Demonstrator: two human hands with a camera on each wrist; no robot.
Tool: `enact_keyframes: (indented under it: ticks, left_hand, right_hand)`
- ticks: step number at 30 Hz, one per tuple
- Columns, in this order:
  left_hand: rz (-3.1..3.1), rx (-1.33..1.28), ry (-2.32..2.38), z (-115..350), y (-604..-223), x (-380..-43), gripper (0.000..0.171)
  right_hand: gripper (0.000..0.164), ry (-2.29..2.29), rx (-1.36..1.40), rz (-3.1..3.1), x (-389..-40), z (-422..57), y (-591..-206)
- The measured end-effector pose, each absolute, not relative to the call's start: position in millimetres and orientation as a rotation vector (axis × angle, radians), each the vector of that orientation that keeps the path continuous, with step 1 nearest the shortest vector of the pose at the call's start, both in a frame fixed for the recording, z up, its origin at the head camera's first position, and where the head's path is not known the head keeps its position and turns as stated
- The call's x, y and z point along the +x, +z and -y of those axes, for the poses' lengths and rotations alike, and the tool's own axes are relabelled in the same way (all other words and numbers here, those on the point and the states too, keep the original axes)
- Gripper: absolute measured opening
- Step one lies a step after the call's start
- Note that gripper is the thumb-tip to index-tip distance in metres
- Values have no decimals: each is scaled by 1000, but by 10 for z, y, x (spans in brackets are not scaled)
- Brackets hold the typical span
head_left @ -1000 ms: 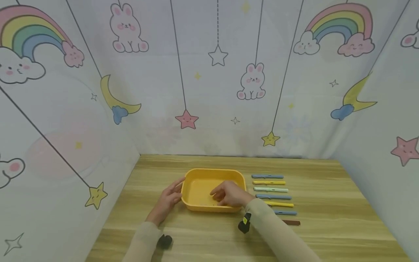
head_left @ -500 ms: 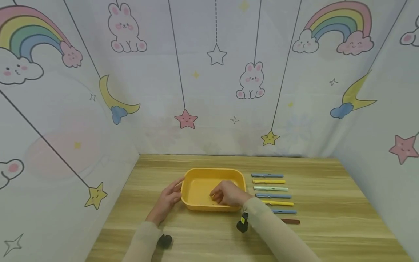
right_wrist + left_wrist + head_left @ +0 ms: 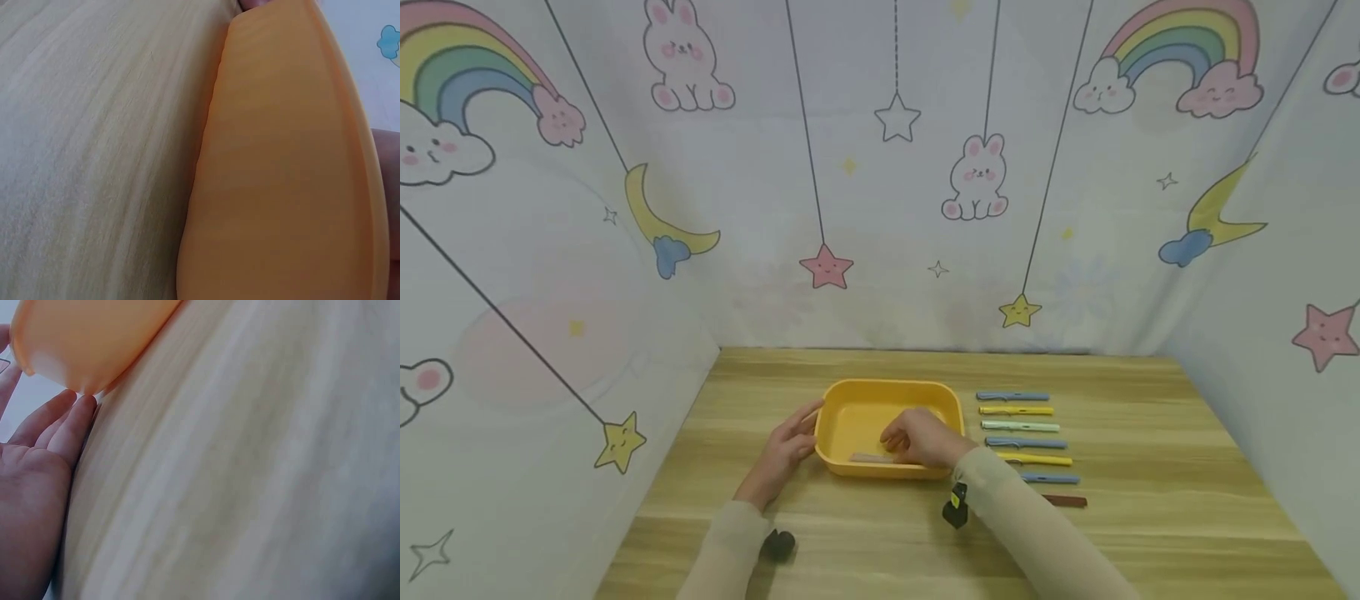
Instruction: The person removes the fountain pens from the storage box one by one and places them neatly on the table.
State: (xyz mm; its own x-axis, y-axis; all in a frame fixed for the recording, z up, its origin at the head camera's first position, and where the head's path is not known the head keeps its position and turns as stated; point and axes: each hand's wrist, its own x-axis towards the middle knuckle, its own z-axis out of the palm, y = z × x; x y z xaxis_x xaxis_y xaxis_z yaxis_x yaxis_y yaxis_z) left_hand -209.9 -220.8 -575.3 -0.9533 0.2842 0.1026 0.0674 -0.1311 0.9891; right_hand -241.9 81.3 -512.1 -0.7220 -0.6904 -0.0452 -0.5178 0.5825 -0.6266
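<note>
A yellow rectangular tray stands on the wooden table. My left hand rests its fairly straight fingers against the tray's left outer wall. In the left wrist view, fingertips of the left hand touch the tray's lower edge. My right hand reaches into the tray over its near wall, fingers curled. It pinches a pale pen, which sticks out to the left along that wall; the pen's right end is hidden by the hand. In the right wrist view, the tray wall hides most of the hand.
Right of the tray lies a column of several pens, among them a blue one, a yellow one, a mint one and a brown one. The right forearm partly covers the nearer ones. Printed cloth walls border the table.
The pale pen has come into sight above the tray's near wall, beside my right hand's fingers. The left hand stays at the tray's side. The head view has tipped slightly.
</note>
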Motion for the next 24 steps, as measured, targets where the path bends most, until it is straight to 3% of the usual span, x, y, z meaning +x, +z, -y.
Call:
enact_keyframes:
  ticks: [14, 24]
  left_hand:
    - [-1969, 409, 2212, 2209, -5718, -2116, 66]
    - [-2006, 382, 2180, 2212, -5714, -2101, 66]
  right_hand:
    - [38, -836, -990, -2559, -2451, -806, -5110]
    - [31, -837, -1004, -2542, -2463, -824, -5113]
